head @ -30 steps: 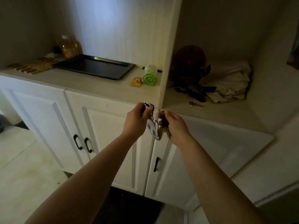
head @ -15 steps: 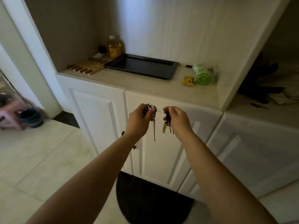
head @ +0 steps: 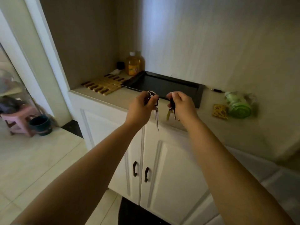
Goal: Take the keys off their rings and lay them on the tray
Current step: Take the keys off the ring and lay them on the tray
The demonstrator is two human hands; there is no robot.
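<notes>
A black tray (head: pixel 164 84) lies on the beige counter, just beyond both hands. My left hand (head: pixel 139 108) pinches a metal ring with a key and a dark cord (head: pixel 156 116) hanging below it. My right hand (head: pixel 183 103) grips a second bunch of keys (head: pixel 172 109), with a brass key and a dark fob dangling under the fingers. The two bunches hang apart, over the counter's front edge. The tray looks empty as far as the hands let me see.
A wooden slatted trivet (head: pixel 103 85) and an orange-filled bottle (head: pixel 134 65) sit left of the tray. A green roll (head: pixel 238 104), a yellow packet (head: pixel 220 111) and a pen (head: pixel 216 90) lie to the right. White cabinet doors (head: pixel 152 168) stand below. A pink stool (head: pixel 21 120) and dark bowl (head: pixel 40 125) are on the floor at left.
The view has swung right to left, bringing the tray directly ahead. My hands have separated, splitting the keys into two bunches, and risen to the counter's edge.
</notes>
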